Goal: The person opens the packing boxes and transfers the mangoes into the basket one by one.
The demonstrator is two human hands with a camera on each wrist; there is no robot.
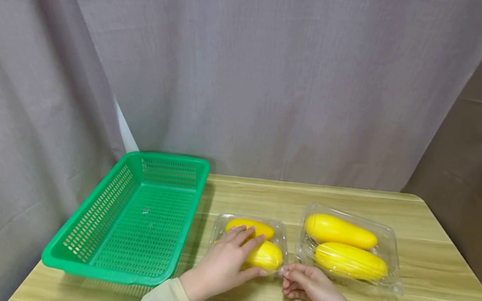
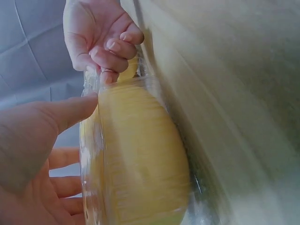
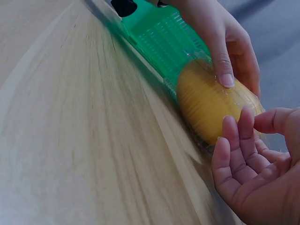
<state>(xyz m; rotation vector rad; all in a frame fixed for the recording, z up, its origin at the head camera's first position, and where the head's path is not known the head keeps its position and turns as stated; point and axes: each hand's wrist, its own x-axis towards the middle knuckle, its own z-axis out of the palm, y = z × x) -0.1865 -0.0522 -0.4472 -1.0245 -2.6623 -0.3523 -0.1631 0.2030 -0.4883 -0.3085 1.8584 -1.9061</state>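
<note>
A clear plastic clamshell box (image 1: pixel 282 233) lies in front of me with two smooth yellow oblong fruits inside, squash-like in shape. The nearer fruit (image 1: pixel 268 256) bulges large through the plastic in the left wrist view. Over the lid rests my left hand (image 1: pixel 225 265), fingers spread across the top and thumb along the near edge. My right hand (image 1: pixel 311 286) pinches the box's near right corner between thumb and index finger, its other fingers loosely curled. In the right wrist view the box's side (image 3: pixel 206 101) shows beneath the left thumb.
A second clear box (image 1: pixel 390 240) with two similar yellow fruits (image 1: pixel 351 261) stands to the right. On the left is a green slotted plastic basket (image 1: pixel 113 275) with nothing in it. Grey curtains (image 1: pixel 280 83) hang behind the wooden table (image 1: pixel 432 286).
</note>
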